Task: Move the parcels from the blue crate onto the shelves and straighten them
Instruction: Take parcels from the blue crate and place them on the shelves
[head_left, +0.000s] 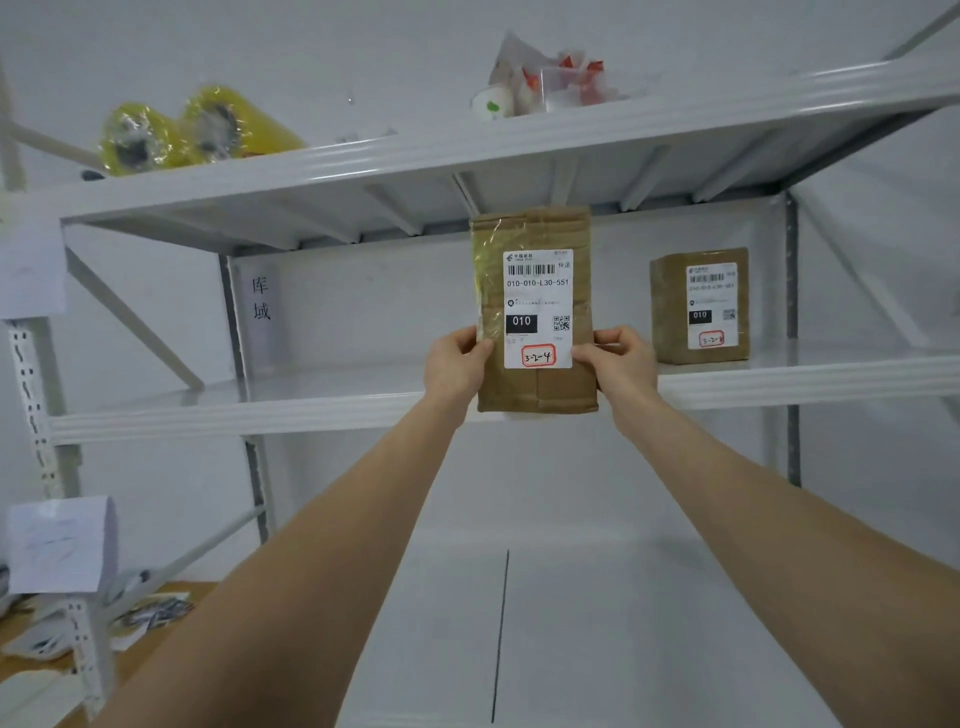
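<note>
A tall brown cardboard parcel (535, 312) with a white label marked 3-2-4 stands upright at the front edge of the middle shelf (260, 410). My left hand (454, 364) grips its lower left side. My right hand (621, 364) grips its lower right side, thumb on the label's face. A second, smaller brown parcel (698, 306) with a similar label stands farther right on the same shelf, apart from the first. The blue crate is out of view.
The upper shelf (519, 140) carries two yellow tape rolls (176, 130) at left and a clear bag of small items (550, 78) at right. A shelf upright with paper tags (57, 540) stands at left. Loose items lie on a wooden surface (150, 613) at lower left.
</note>
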